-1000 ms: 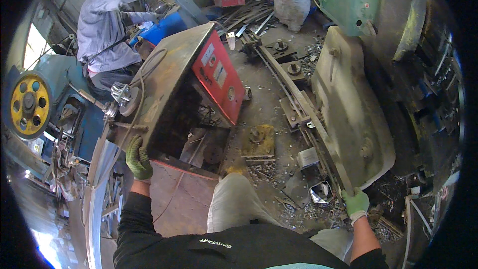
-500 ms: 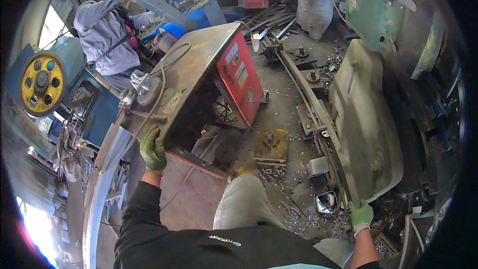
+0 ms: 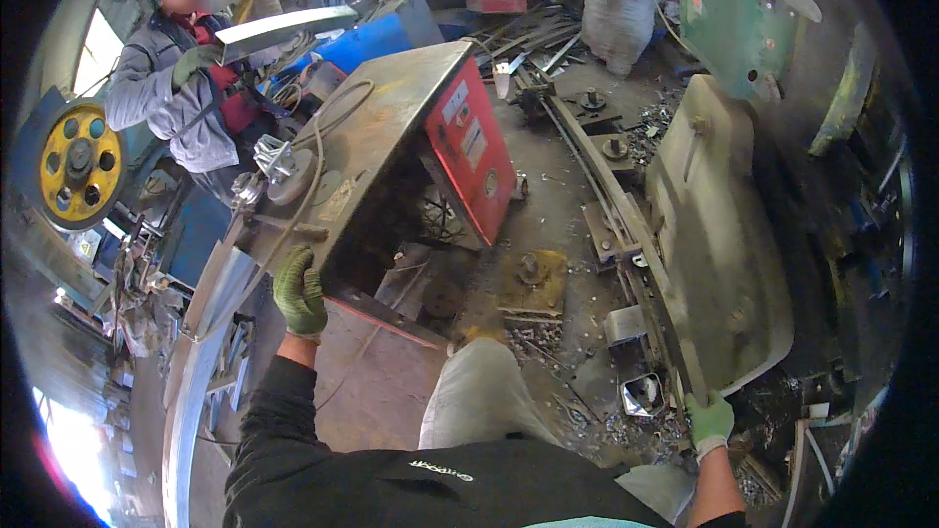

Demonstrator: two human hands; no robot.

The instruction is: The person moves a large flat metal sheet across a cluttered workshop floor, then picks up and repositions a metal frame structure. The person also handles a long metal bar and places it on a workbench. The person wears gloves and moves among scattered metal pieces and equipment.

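Note:
My left hand, in a green knit glove, is closed over the near corner of the worn metal cabinet. Its fingers are curled at the edge of the top. Low on the right, my right hand, in a pale green glove, grips the near end of a long flat metal bar. The bar runs away from me along a low rail fixture. A cable and a bright metal clamp-like fitting lie on the cabinet top, beyond my left hand.
At the far left a person holds a metal channel beside a yellow wheel. Bolted plates and metal scraps lie on the floor. A large worn guard panel stands right of the bar; a white sack sits behind.
The other person has shifted left and lowered the metal channel, turning it level in front of the chest. My two hands have stayed in place.

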